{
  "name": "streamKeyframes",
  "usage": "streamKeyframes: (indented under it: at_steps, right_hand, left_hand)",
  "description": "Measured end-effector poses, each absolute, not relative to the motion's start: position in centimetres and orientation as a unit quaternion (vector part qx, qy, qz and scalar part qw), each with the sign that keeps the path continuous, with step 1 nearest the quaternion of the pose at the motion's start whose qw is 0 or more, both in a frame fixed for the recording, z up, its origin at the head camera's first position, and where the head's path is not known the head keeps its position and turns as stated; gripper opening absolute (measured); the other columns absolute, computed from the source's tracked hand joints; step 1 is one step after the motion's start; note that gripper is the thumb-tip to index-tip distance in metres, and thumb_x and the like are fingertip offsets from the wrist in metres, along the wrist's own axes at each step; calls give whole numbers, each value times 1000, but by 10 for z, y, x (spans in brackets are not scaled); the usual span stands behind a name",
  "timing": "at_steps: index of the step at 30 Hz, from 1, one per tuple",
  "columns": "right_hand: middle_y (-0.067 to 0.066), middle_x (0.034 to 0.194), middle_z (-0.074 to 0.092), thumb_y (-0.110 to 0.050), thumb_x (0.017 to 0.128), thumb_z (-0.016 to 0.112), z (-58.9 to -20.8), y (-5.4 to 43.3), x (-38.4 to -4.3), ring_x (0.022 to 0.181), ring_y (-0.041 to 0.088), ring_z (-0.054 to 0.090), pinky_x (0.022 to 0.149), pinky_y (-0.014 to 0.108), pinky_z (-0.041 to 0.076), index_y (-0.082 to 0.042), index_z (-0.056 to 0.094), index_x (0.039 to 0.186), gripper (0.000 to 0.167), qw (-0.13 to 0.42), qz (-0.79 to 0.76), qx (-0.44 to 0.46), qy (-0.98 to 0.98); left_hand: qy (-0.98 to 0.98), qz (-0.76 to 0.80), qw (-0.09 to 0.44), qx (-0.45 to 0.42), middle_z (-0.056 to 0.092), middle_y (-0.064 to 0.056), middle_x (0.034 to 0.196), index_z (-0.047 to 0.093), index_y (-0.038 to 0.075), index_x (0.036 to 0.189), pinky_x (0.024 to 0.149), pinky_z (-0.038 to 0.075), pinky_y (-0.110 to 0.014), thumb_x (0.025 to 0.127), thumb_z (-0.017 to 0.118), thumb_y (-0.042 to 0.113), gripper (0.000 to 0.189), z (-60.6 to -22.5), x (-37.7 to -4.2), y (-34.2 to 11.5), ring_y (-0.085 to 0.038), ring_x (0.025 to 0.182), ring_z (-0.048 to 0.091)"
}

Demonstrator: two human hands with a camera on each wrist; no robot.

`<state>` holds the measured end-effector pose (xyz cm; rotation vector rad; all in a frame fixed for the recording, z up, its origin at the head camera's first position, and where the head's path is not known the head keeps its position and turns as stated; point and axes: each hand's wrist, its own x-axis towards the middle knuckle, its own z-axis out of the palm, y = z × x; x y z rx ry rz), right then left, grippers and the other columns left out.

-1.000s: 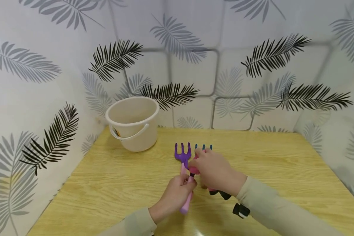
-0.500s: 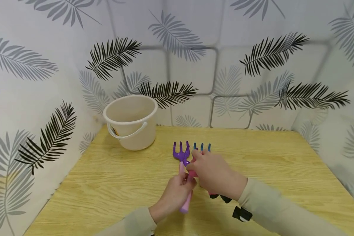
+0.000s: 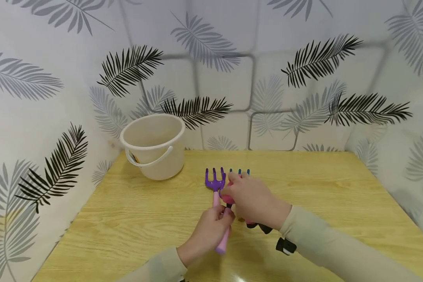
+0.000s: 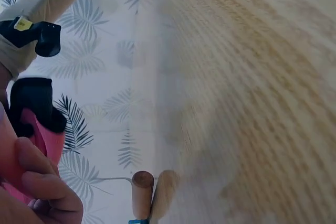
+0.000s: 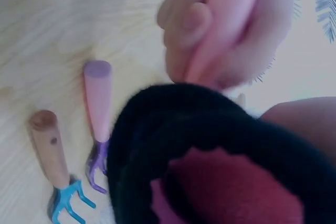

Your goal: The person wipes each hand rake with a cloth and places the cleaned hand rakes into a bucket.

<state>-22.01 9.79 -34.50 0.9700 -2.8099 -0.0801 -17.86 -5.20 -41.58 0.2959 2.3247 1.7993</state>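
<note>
My left hand (image 3: 211,231) grips the pink handle (image 3: 223,239) of a garden tool, tilted over the table. A purple part shows beyond its dark neck; the rest of its head is hidden. My right hand (image 3: 253,199) holds a pink item (image 3: 227,199) against the tool's neck and head; black ends (image 3: 264,228) hang below the palm. The right wrist view shows its black rim (image 5: 173,108) around a pink inside, like a glove's cuff. Next to the hands lie a purple hand fork (image 3: 215,185) with a pink handle and a blue hand fork (image 5: 67,198) with a wooden handle.
A cream bucket (image 3: 162,164) with its handle hanging down stands at the back left of the wooden table (image 3: 324,188). A small yellow and dark mark shows on its side. Walls with a leaf pattern (image 3: 225,129) close off the back and sides.
The right hand with the pink item slides slightly along the tool's neck, covering the dark part and then baring it again. The left hand keeps its grip. The head view shifts slightly.
</note>
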Motion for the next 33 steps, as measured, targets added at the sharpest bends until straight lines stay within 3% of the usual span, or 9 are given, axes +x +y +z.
streamKeyframes:
  at_steps: [4, 8, 11, 15, 18, 24, 33]
  right_hand:
    - [4, 100, 61, -21, 75, 87, -340, 105, -219, 82, 26, 57, 53, 36, 55, -29, 77, 99, 28, 54, -27, 306, -950]
    - [4, 100, 62, -16, 82, 79, -340, 114, -222, 81, 26, 58, 49, 36, 54, -28, 77, 99, 21, 54, -42, 293, -954]
    - [4, 97, 60, -7, 79, 75, -344, 119, -225, 79, 26, 58, 46, 36, 52, -29, 76, 101, 31, 69, -50, 286, -954]
    - [6, 103, 63, -7, 77, 75, -346, 121, -223, 81, 26, 60, 47, 37, 54, -31, 75, 105, 37, 85, -39, 299, -950]
    - [7, 104, 64, -13, 77, 80, -344, 119, -216, 80, 27, 61, 50, 37, 55, -31, 76, 105, 33, 95, -25, 319, -943]
    - [6, 101, 62, -4, 77, 77, -348, 123, -219, 82, 28, 59, 46, 35, 52, -28, 76, 99, 32, 109, -26, 303, -947]
    - [6, 95, 56, -4, 80, 75, -360, 134, -236, 80, 29, 57, 38, 31, 45, -24, 75, 93, 24, 189, -75, 287, -936]
  left_hand:
    - [778, 613, 103, 90, 62, -10, 73, 63, -6, 107, 51, 46, -24, 100, 57, 22, 29, -417, -180, -55, -13, 57, 55]
    - [780, 612, 97, 86, 60, -6, 71, 62, -7, 108, 51, 46, -24, 99, 57, 20, 29, -418, -180, -56, -12, 58, 54]
    - [778, 616, 91, 83, 57, -2, 69, 61, -5, 105, 50, 45, -23, 99, 56, 19, 25, -417, -181, -56, -12, 57, 52]
    - [775, 621, 84, 80, 56, -2, 67, 60, -3, 100, 49, 44, -23, 99, 57, 19, 23, -417, -182, -56, -11, 55, 52]
    - [773, 623, 81, 81, 56, -2, 67, 60, -4, 100, 49, 44, -23, 99, 57, 19, 23, -418, -182, -55, -11, 55, 52]
    - [765, 632, 89, 84, 57, -4, 69, 60, -4, 99, 49, 45, -22, 99, 58, 18, 21, -416, -180, -55, -11, 56, 53]
    - [766, 630, 101, 78, 62, -11, 77, 62, -6, 109, 53, 48, -23, 97, 62, 20, 29, -415, -176, -56, -13, 60, 55]
